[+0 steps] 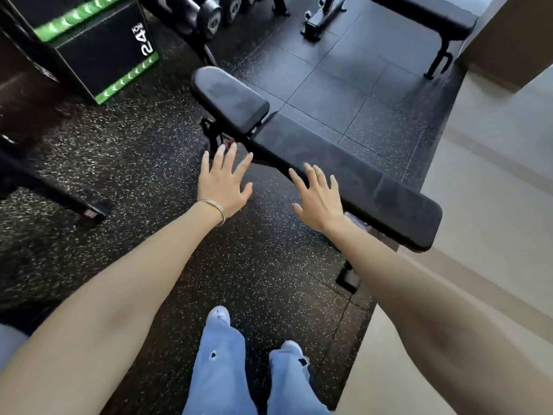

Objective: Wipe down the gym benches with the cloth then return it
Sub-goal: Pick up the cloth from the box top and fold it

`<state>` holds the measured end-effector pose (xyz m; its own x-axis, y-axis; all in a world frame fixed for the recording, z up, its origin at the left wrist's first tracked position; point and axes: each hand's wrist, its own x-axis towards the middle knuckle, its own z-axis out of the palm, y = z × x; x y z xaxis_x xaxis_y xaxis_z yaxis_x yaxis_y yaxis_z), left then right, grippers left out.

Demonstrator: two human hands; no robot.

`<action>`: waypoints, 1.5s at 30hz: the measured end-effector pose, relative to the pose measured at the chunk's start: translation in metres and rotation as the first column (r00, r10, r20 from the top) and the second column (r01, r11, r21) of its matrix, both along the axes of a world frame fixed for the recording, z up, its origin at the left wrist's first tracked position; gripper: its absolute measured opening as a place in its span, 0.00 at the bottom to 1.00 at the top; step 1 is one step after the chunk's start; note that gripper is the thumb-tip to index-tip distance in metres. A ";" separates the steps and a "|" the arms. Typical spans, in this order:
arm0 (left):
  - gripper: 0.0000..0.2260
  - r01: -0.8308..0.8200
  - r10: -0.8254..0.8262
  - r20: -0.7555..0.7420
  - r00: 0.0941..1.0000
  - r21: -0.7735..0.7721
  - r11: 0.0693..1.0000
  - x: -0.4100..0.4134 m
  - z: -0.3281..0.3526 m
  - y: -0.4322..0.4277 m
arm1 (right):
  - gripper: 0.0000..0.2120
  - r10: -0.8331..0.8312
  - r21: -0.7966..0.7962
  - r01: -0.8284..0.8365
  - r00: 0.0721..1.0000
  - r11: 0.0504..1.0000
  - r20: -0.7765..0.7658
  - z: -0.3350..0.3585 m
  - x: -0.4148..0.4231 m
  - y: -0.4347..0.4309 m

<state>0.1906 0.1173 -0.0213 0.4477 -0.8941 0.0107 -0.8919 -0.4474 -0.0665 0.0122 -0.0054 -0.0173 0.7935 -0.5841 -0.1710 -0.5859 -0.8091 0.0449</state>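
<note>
Black rubber flooring (134, 163) flecked with pale specks covers the gym, and a beige hard floor (493, 190) borders it on the right. The near bench (344, 169) is black and padded, and it runs on a slant from centre frame toward the near right. Its shorter pad (230, 97) is tilted up at the far-left end, and the black frame shows beneath the gap between the two pads. The far bench (419, 13), flat and also black, stands well apart at the far right, beside a rack of dumbbells (209, 16). A black box with green stripes (98, 46), marked "24", sits at the far left.

Both bare arms reach forward. The left hand (224, 181) hovers over the floor just near of the bench frame. Its grip is released, with the fingers straight and spread and nothing in it. A thin bracelet (215, 209) circles that wrist. The right hand (318, 199) is spread the same way, its grip also released and unloaded. Its fingertips lie across the near edge of the long pad, but I cannot tell whether they touch it.

Light blue jeans (221, 363) and pale shoes (220, 314) show at the near edge, between the arms.
</note>
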 end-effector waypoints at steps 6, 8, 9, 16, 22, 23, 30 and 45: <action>0.28 -0.043 0.042 0.010 0.999 0.021 0.999 0.095 0.003 0.060 | 0.36 0.065 0.037 -0.067 0.996 0.997 0.061 0.004 0.114 0.050; 0.28 -0.066 0.065 0.035 0.997 0.020 0.998 0.121 0.008 0.077 | 0.36 0.101 0.035 -0.104 0.992 0.994 0.082 0.008 0.148 0.064; 0.29 -0.077 0.076 0.045 0.996 0.014 0.997 0.132 0.012 0.084 | 0.37 0.114 0.032 -0.117 0.989 0.993 0.091 0.012 0.163 0.069; 0.29 -0.131 0.127 0.094 0.987 0.037 0.991 0.192 0.028 0.118 | 0.38 0.184 -0.010 -0.184 0.976 0.983 0.119 0.033 0.242 0.075; 0.28 -0.196 0.193 0.079 0.978 0.030 0.980 0.244 0.027 0.118 | 0.37 0.257 -0.022 -0.256 0.961 0.966 0.105 0.033 0.301 0.062; 0.28 -0.207 0.205 0.077 0.976 0.031 0.978 0.251 0.026 0.115 | 0.37 0.277 -0.025 -0.276 0.956 0.961 0.094 0.032 0.312 0.059; 0.28 -0.291 0.288 0.074 0.955 0.035 0.956 0.323 0.031 0.065 | 0.36 0.362 -0.022 -0.361 0.927 0.932 0.101 0.037 0.403 0.004; 0.27 -0.376 0.376 -0.004 0.927 0.027 0.926 0.454 0.027 -0.029 | 0.34 0.451 0.062 -0.454 0.891 0.889 0.047 0.029 0.551 -0.095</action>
<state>0.6447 0.0879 0.0054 0.7509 -0.6602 -0.0147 -0.6592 -0.7482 -0.0751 0.5633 -0.1008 0.0118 0.9743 -0.1482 -0.1697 -0.1558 -0.9872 -0.0327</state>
